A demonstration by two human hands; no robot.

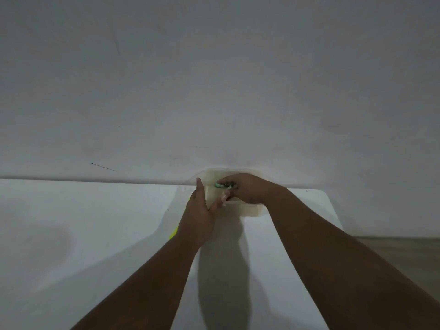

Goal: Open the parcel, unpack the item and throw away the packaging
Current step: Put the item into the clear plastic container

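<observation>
Though blurred, pale cream parcel (250, 209) between both hands, seemingly open.

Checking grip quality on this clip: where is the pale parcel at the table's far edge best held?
Hold the parcel by its short left side, coming in from the left as the left hand does. It lies flat against the wall, so the back is blocked, and the right hand works on top.
</observation>
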